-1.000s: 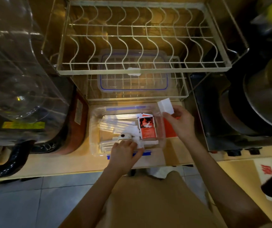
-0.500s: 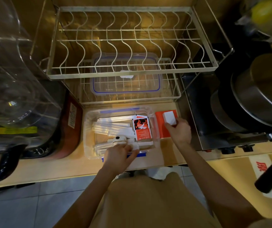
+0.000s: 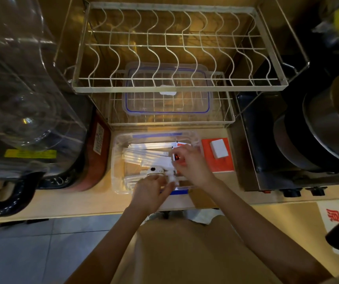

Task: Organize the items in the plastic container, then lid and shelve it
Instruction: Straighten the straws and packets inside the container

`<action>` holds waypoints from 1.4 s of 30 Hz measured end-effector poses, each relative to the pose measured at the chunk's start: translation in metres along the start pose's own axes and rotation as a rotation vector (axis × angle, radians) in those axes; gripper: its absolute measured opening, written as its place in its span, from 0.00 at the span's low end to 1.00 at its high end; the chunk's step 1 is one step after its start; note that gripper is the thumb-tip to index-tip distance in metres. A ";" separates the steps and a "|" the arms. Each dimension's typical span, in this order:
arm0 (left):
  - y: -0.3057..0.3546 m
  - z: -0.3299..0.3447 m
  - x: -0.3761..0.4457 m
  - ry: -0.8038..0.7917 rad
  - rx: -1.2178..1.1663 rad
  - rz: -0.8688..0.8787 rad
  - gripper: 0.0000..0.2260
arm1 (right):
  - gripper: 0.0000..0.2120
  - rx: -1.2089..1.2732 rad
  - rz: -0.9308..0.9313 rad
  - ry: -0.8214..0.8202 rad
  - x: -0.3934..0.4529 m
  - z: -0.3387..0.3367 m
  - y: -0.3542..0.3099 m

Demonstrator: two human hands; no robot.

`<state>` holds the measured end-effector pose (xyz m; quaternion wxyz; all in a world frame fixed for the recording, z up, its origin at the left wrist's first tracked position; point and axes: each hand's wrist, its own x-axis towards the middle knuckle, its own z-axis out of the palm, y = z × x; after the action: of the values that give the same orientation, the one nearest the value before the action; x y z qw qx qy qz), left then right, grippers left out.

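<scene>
Both hands are in the container right now. Left hand (image 3: 151,190) is at the near edge, fingers curled around a small round white gadget (image 3: 156,171) plus some white bits next to it. Right hand (image 3: 191,165) is reaching in from 3 o'clock with fingers bent over a red-and-white packet (image 3: 177,156), but it's blurry, so I can't tell if it's actually pinching it or just resting on top.

The container (image 3: 119,140) is clear plastic with blue clips, sitting lidless on the counter (image 3: 103,197) right in front of the person. Inside, a bunch of long white wrapped sticks (image 3: 144,153) lie fanned out toward 9 o'clock, and the packet is at the 3 o'clock end.

Just outside the container at 3 o'clock there's an orange box (image 3: 224,162) lying flat with a small white box (image 3: 219,148) on top of it.

At 12 o'clock, the lid (image 3: 166,107) with the blue seal is lying on the lower tier of a wire rack (image 3: 176,87), partly hidden under the upper tier.

Further out: big clear water jug (image 3: 21,99) at 9 o'clock, dark pans (image 3: 328,128) stacked on a metal appliance at 3 o'clock.
</scene>
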<state>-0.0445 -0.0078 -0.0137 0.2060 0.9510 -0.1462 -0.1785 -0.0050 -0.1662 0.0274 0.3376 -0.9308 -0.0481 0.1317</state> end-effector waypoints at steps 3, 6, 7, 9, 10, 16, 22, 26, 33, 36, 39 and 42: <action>-0.009 -0.008 -0.003 0.027 0.020 -0.113 0.24 | 0.22 -0.095 -0.006 -0.265 0.010 0.021 -0.004; -0.018 -0.012 -0.002 -0.026 0.061 -0.239 0.19 | 0.27 -0.165 -0.015 -0.371 0.016 0.038 -0.005; -0.019 -0.012 -0.002 -0.037 0.055 -0.249 0.18 | 0.28 -0.178 -0.004 -0.389 0.018 0.042 -0.006; -0.019 -0.009 -0.001 -0.057 0.016 -0.263 0.18 | 0.30 -0.193 0.020 -0.416 0.021 0.048 -0.006; -0.019 -0.009 0.000 -0.053 0.004 -0.272 0.20 | 0.29 -0.199 0.026 -0.423 0.023 0.049 -0.006; -0.020 -0.009 0.001 -0.053 -0.046 -0.305 0.25 | 0.20 -0.292 -0.024 -0.409 0.031 0.055 -0.006; -0.017 -0.015 0.000 -0.101 -0.038 -0.297 0.18 | 0.24 -0.246 -0.024 -0.337 0.026 0.042 -0.003; -0.018 -0.016 0.000 -0.116 0.003 -0.306 0.18 | 0.26 -0.199 -0.026 -0.176 0.010 0.015 -0.002; -0.007 -0.020 0.003 -0.074 0.009 -0.224 0.15 | 0.22 -0.014 0.157 0.285 -0.023 -0.026 0.029; 0.001 -0.014 0.008 -0.061 0.027 -0.148 0.15 | 0.23 0.029 0.320 0.433 -0.037 -0.031 0.051; 0.011 -0.005 0.010 -0.041 0.047 -0.063 0.25 | 0.25 0.025 0.433 0.416 -0.049 -0.030 0.068; 0.015 0.002 0.011 -0.033 0.089 -0.028 0.29 | 0.24 -0.034 0.448 0.347 -0.059 -0.024 0.079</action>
<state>-0.0386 -0.0261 -0.0119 0.1584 0.9581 -0.1443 -0.1902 -0.0555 -0.2522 0.0064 0.2878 -0.9323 0.2151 0.0407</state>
